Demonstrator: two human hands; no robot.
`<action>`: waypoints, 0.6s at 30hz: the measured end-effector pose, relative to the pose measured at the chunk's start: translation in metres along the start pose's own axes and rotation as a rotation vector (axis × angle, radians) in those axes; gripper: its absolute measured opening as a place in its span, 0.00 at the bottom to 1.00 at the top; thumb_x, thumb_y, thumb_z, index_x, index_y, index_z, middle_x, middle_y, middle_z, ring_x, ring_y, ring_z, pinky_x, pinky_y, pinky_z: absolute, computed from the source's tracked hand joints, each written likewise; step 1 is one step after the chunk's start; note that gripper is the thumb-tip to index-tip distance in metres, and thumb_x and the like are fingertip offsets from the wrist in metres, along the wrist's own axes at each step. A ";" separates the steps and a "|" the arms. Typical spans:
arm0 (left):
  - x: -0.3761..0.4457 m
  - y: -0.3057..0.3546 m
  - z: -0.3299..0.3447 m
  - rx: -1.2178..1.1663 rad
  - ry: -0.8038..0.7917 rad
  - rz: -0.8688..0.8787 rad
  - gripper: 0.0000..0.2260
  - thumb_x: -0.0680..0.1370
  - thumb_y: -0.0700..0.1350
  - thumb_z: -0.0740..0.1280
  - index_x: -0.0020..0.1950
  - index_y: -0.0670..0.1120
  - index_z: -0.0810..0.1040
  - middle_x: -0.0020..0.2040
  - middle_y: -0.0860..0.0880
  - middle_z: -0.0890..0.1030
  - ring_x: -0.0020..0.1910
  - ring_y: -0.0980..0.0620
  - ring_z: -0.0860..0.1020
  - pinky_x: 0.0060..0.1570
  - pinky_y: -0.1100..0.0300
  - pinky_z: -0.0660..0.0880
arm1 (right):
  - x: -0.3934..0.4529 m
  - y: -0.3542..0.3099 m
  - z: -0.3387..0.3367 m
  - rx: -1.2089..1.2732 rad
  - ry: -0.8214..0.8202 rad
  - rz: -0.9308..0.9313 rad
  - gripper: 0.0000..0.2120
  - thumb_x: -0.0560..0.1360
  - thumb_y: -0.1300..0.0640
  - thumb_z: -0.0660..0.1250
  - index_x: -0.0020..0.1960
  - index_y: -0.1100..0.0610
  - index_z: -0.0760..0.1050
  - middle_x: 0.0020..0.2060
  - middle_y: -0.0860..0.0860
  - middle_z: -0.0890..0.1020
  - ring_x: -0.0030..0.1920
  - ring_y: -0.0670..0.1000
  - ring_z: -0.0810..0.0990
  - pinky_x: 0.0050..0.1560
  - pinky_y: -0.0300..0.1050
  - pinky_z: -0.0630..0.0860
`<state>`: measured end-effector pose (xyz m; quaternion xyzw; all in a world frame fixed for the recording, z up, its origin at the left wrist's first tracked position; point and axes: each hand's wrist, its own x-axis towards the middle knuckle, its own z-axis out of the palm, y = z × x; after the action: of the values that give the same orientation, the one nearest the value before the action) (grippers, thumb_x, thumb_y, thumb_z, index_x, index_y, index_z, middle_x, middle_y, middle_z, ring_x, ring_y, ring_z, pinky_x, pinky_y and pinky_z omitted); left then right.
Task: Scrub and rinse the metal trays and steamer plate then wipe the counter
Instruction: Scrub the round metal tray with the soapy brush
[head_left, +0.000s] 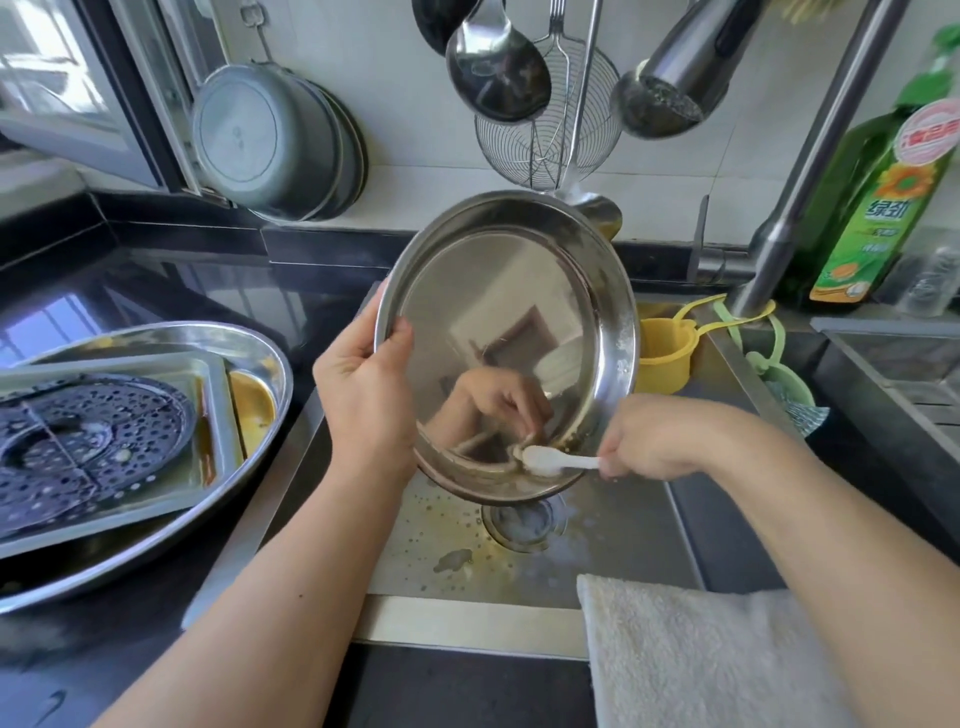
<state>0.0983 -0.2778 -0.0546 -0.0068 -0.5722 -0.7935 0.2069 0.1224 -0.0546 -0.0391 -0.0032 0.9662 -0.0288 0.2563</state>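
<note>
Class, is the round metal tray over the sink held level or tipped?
Tipped: round metal tray stands steeply on edge, its inside facing the camera, left hand gripping its rim.

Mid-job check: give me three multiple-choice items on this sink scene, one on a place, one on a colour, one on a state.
1. Where is the steamer plate?
A. In the sink
B. In the stacked trays on the counter
C. Hung on the wall

2. What colour is the spoon?
A. White
B. Red
C. Black

3. How is the round tray held?
A. Flat on the counter
B. Tilted over the sink
C. Upside down in the drain

Answers: 1 B, it lies in the rectangular tray; 2 A, the right hand pinches it; 3 B, the left hand grips its rim.
</note>
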 end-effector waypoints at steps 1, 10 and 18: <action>-0.002 0.000 0.001 0.009 -0.013 -0.002 0.17 0.80 0.35 0.66 0.64 0.51 0.86 0.52 0.55 0.86 0.58 0.53 0.80 0.72 0.37 0.71 | 0.000 -0.006 0.002 -0.002 0.029 -0.028 0.07 0.80 0.52 0.66 0.49 0.52 0.82 0.40 0.48 0.78 0.43 0.51 0.76 0.42 0.42 0.74; 0.007 0.003 -0.004 0.005 0.040 -0.067 0.17 0.78 0.39 0.67 0.64 0.50 0.85 0.57 0.52 0.86 0.61 0.51 0.82 0.71 0.46 0.73 | -0.010 0.000 -0.007 -0.023 0.173 0.098 0.10 0.79 0.50 0.67 0.55 0.52 0.83 0.41 0.49 0.81 0.43 0.53 0.81 0.46 0.48 0.80; -0.001 -0.002 0.002 -0.024 0.011 -0.090 0.16 0.78 0.37 0.67 0.62 0.51 0.87 0.57 0.49 0.87 0.63 0.44 0.82 0.71 0.37 0.72 | -0.009 -0.052 0.013 0.297 0.165 -0.205 0.09 0.81 0.49 0.67 0.51 0.50 0.85 0.36 0.43 0.78 0.42 0.49 0.78 0.38 0.41 0.70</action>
<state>0.0983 -0.2753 -0.0558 0.0209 -0.5611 -0.8090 0.1739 0.1358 -0.1069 -0.0431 -0.0616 0.9637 -0.1970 0.1694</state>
